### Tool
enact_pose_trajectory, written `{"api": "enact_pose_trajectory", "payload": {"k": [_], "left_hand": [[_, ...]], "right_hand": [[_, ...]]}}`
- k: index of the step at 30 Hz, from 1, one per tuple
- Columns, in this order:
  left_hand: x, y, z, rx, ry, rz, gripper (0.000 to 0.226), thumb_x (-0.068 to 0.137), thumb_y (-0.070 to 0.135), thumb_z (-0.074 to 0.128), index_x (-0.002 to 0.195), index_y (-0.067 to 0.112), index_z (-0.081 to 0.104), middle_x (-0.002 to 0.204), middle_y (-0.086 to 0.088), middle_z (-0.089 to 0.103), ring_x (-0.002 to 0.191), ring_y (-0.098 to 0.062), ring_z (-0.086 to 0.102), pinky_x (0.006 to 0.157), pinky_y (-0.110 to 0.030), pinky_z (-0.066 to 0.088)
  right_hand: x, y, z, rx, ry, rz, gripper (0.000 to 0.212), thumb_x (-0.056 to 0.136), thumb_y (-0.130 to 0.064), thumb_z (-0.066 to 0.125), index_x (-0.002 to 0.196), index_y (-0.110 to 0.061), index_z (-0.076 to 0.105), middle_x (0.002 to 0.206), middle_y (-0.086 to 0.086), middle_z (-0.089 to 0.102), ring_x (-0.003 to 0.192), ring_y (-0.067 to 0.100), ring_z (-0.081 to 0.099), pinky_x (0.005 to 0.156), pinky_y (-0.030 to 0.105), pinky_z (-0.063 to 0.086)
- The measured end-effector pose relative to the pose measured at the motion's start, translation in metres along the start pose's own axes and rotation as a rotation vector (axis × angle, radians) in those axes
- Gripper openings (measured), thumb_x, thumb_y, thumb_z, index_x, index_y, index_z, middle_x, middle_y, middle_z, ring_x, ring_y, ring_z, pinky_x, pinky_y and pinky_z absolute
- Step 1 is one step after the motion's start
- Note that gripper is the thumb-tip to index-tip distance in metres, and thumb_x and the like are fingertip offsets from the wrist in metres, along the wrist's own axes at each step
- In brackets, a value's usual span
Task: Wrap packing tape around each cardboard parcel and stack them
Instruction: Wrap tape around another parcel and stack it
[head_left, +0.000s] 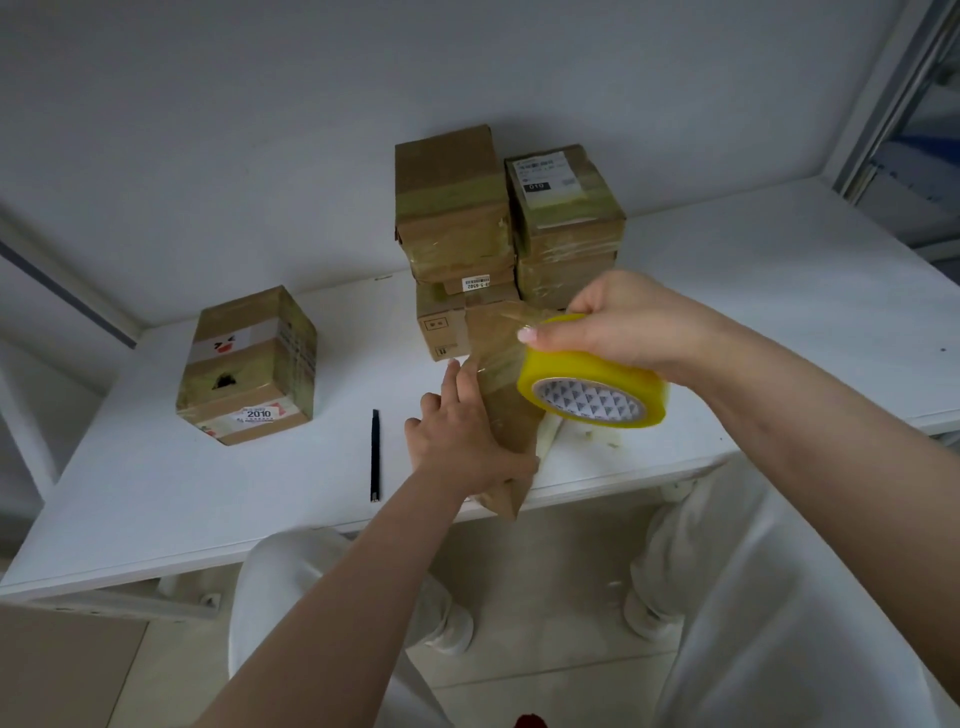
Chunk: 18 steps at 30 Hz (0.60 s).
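Now my left hand (457, 431) presses flat on the side of the long brown cardboard parcel (506, 410), which stands tilted at the counter's (156, 493) near edge. My right hand (618, 325) grips the yellow roll of packing tape (592, 384), its clear strip touching the parcel's top. I think the parcel is light and stiff, but slippery under tape, so I would hold its bare middle. I count about five more parcels: one (249, 366) near the left edge and a stack (498, 234) at the far edge. One black pen (375, 454) lies between.
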<state>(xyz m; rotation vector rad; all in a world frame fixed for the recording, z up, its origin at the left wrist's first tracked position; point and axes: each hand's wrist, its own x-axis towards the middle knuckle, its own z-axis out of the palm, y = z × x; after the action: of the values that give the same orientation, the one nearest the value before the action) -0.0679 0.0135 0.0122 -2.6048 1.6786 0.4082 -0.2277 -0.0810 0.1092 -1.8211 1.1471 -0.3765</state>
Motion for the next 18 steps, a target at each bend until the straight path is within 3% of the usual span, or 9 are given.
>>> {"api": "enact_pose_trajectory", "payload": {"k": [2,4,10,15,18], "left_hand": [[0.0,-0.004,0.0,-0.042,0.003,-0.004,0.126,0.058,0.065,0.076,0.15,0.029,-0.002,0.161,0.007,0.004,0.137,-0.028,0.029,0.105,-0.049,0.035],[-0.001,-0.009,0.0,-0.068,0.007,0.005,0.124,0.06,0.064,0.075,0.15,0.031,-0.003,0.162,0.007,0.001,0.138,-0.029,0.028,0.105,-0.049,0.036],[0.003,-0.01,0.0,0.015,-0.02,0.032,0.134,0.062,0.072,0.068,0.148,0.029,-0.025,0.162,0.004,-0.011,0.137,-0.031,0.03,0.103,-0.049,0.04],[0.007,-0.012,-0.002,0.019,-0.077,0.036,0.128,0.066,0.073,0.065,0.151,0.03,-0.021,0.161,0.001,-0.019,0.139,-0.034,0.025,0.103,-0.049,0.039],[0.009,-0.012,-0.003,0.042,-0.093,0.071,0.121,0.07,0.074,0.061,0.146,0.041,-0.026,0.16,-0.002,-0.022,0.138,-0.035,0.026,0.102,-0.048,0.04]], "right_hand": [[0.0,0.0,0.001,-0.024,-0.024,0.023,0.067,0.075,-0.051,0.077,0.098,0.011,0.066,0.074,0.014,0.062,0.066,0.024,0.057,0.063,0.031,0.044],[-0.005,0.018,0.0,-0.025,-0.067,0.098,0.053,0.076,-0.05,0.076,0.091,0.0,0.07,0.082,0.013,0.07,0.072,0.025,0.067,0.066,0.033,0.052],[-0.009,0.092,0.025,0.12,-0.122,0.288,0.04,0.077,-0.047,0.076,0.083,-0.007,0.07,0.074,0.006,0.071,0.065,0.019,0.067,0.058,0.025,0.049],[0.002,0.11,0.048,0.183,-0.13,0.328,0.036,0.077,-0.048,0.076,0.08,-0.013,0.068,0.085,0.008,0.072,0.077,0.024,0.069,0.07,0.032,0.054],[0.006,0.115,0.056,0.173,-0.12,0.313,0.039,0.078,-0.05,0.075,0.08,-0.012,0.068,0.086,0.007,0.071,0.079,0.022,0.068,0.076,0.034,0.053]]}}
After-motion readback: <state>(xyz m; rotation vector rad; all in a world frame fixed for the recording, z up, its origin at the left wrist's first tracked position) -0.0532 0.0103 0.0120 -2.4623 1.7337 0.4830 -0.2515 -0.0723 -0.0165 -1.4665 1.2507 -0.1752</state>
